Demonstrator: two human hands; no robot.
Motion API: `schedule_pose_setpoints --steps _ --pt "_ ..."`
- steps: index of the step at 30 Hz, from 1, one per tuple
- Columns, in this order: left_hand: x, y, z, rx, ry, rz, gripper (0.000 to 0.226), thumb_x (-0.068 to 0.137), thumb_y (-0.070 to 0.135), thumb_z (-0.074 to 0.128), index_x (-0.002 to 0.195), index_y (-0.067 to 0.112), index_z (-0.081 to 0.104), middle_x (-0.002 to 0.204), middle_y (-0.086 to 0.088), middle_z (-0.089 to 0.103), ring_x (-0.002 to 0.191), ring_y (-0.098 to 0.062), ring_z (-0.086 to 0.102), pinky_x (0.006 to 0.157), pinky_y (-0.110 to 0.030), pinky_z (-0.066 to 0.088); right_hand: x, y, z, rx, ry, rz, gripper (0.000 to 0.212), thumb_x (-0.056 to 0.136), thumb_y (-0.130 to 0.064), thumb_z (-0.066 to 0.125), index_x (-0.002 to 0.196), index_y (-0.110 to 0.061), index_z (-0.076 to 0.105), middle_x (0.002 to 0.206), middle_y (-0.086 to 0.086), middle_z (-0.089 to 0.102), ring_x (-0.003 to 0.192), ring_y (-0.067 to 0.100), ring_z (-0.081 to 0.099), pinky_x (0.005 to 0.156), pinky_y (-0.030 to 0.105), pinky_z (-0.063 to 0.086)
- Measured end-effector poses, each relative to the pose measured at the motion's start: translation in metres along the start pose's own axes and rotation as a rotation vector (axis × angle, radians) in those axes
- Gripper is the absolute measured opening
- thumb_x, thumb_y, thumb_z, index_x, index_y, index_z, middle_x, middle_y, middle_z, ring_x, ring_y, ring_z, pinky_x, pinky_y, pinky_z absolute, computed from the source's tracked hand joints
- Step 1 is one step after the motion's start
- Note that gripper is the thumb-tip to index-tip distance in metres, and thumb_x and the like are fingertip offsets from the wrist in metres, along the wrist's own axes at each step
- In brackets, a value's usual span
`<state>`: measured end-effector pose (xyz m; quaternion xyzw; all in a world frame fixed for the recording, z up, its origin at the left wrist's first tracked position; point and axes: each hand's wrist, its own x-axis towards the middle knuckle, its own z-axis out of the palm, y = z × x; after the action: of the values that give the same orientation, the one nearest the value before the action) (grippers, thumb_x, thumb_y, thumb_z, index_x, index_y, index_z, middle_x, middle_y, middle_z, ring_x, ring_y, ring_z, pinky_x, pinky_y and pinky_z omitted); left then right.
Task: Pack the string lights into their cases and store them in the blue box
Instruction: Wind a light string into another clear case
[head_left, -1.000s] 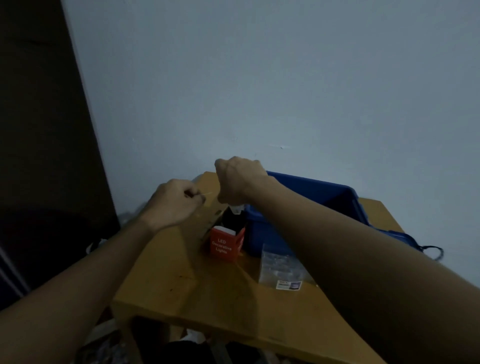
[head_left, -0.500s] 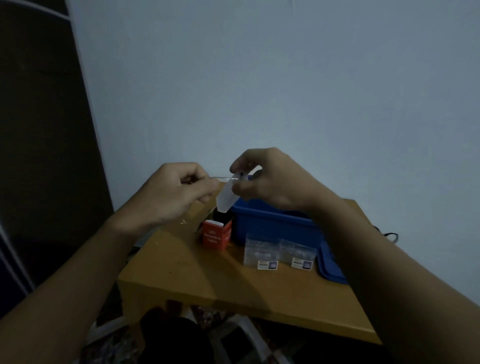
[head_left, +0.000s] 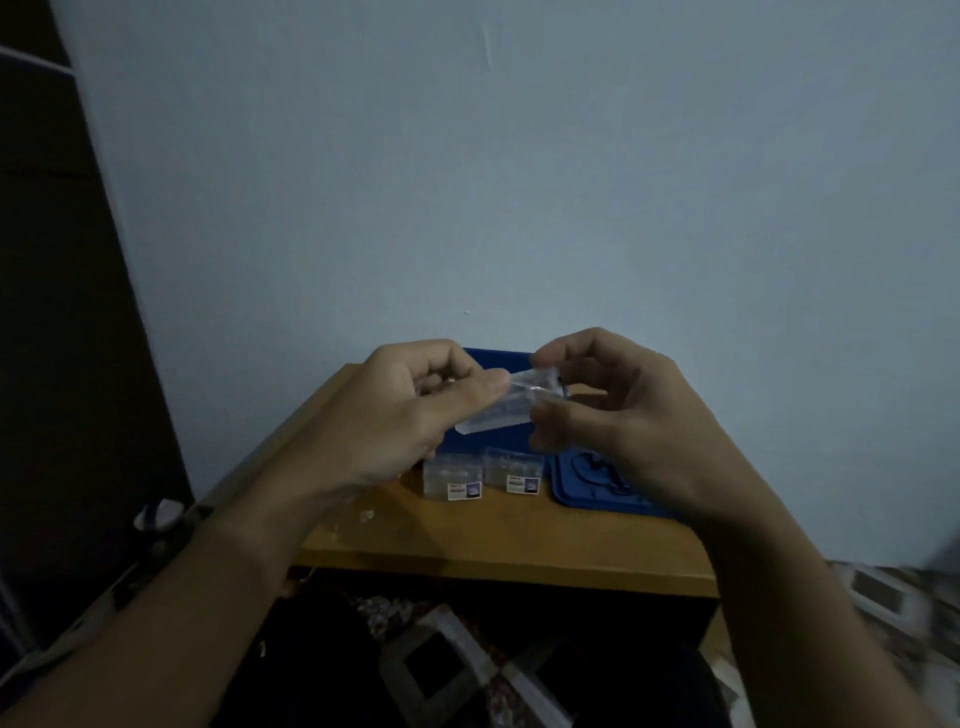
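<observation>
Both hands are raised above the wooden table (head_left: 498, 540), holding one small clear plastic case (head_left: 501, 410) between them. My left hand (head_left: 410, 415) pinches its left end with thumb and fingers. My right hand (head_left: 618, 415) pinches its right end. Behind the hands the blue box (head_left: 493, 358) shows only as a strip of rim. Two more clear cases with labels, one (head_left: 454, 478) on the left and one (head_left: 514, 470) beside it, stand on the table in front of the box. The string light itself is too dim to make out.
A blue lid (head_left: 597, 483) with a dark cord on it lies at the table's right. A small white scrap (head_left: 367, 515) lies near the table's front left. A dark doorway is at the left, a pale wall behind, patterned fabric under the table.
The view has swung left, so the table now sits centred. The hands have come closer together on the clear case. The red LED carton seen earlier is now hidden behind my left hand.
</observation>
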<state>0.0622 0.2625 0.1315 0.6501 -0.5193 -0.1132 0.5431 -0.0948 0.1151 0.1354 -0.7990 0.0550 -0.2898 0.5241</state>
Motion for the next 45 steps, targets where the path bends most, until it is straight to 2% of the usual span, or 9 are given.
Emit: schedule_pose_setpoints --steps 2,5,7,11,13,15,23,37,45 --pt "-0.003 0.008 0.012 0.031 0.037 0.074 0.037 0.087 0.043 0.067 0.086 0.006 0.068 0.060 -0.008 0.051 0.049 -0.010 0.044 0.048 -0.021 0.037 -0.018 0.001 -0.007 0.057 0.017 -0.003 0.021 0.090 -0.004 0.067 0.110 -0.009 0.062 0.102 0.009 0.074 0.088 0.025 0.075 0.070 0.032 0.063" --pt "-0.004 0.013 0.025 0.061 0.048 0.132 0.030 0.086 0.040 0.069 0.083 0.010 0.070 0.076 -0.022 0.062 0.067 -0.034 0.055 0.057 -0.041 0.045 -0.038 0.007 -0.015 0.068 0.042 -0.016 0.023 0.091 -0.005 0.067 0.112 -0.010 0.061 0.098 0.012 0.075 0.085 0.024 0.075 0.074 0.050 0.063" --pt "-0.001 0.012 0.031 0.071 0.066 0.134 0.027 0.086 0.038 0.069 0.080 0.012 0.070 0.078 -0.015 0.066 0.077 -0.034 0.061 0.066 -0.045 0.050 -0.046 0.015 -0.018 0.095 0.068 -0.006 0.024 0.090 -0.003 0.068 0.112 -0.009 0.061 0.092 0.017 0.075 0.078 0.026 0.073 0.075 0.057 0.060" --pt "0.004 0.007 0.044 0.141 0.009 0.081 0.025 0.090 0.042 0.065 0.082 0.018 0.066 0.079 -0.009 0.067 0.069 -0.028 0.063 0.064 -0.048 0.053 -0.056 0.030 -0.021 0.196 0.099 0.024 0.025 0.090 0.000 0.066 0.114 -0.007 0.060 0.087 0.017 0.075 0.068 0.027 0.071 0.067 0.033 0.059" --pt "0.006 0.004 0.050 0.158 -0.014 0.056 0.027 0.093 0.040 0.062 0.085 0.015 0.064 0.074 -0.007 0.067 0.058 -0.020 0.059 0.056 -0.037 0.051 -0.059 0.036 -0.019 0.251 0.119 0.038 0.026 0.089 -0.001 0.066 0.114 -0.006 0.060 0.087 0.019 0.074 0.069 0.028 0.071 0.068 0.030 0.058" --pt "0.007 0.003 0.055 0.148 -0.030 0.027 0.027 0.094 0.036 0.062 0.086 0.010 0.063 0.065 -0.005 0.065 0.052 -0.018 0.058 0.053 -0.030 0.050 -0.063 0.042 -0.019 0.305 0.135 0.046 0.030 0.085 -0.007 0.068 0.115 -0.007 0.061 0.086 0.019 0.073 0.070 0.027 0.070 0.070 0.030 0.058" --pt "0.005 0.006 0.065 0.173 -0.025 -0.029 0.024 0.094 0.036 0.063 0.086 0.013 0.065 0.055 -0.005 0.064 0.051 -0.017 0.058 0.058 -0.033 0.051 -0.071 0.053 -0.020 0.482 0.195 0.100 0.026 0.085 -0.021 0.067 0.110 -0.012 0.067 0.092 0.018 0.074 0.069 0.031 0.069 0.070 0.035 0.058" --pt "0.006 0.015 0.076 0.199 -0.046 0.001 0.021 0.095 0.029 0.061 0.086 0.011 0.064 0.055 0.006 0.063 0.047 -0.005 0.055 0.050 -0.021 0.047 -0.080 0.056 -0.024 0.545 0.214 0.136 0.020 0.089 -0.013 0.065 0.109 -0.011 0.064 0.088 0.015 0.074 0.068 0.028 0.068 0.067 0.031 0.058" --pt "0.007 0.021 0.073 0.211 -0.116 0.016 0.021 0.096 0.030 0.060 0.085 0.013 0.064 0.054 0.004 0.062 0.046 -0.009 0.054 0.049 -0.020 0.045 -0.084 0.056 -0.028 0.463 0.181 0.116 0.017 0.088 -0.008 0.069 0.104 -0.014 0.066 0.084 0.019 0.070 0.073 0.028 0.068 0.069 0.033 0.058"
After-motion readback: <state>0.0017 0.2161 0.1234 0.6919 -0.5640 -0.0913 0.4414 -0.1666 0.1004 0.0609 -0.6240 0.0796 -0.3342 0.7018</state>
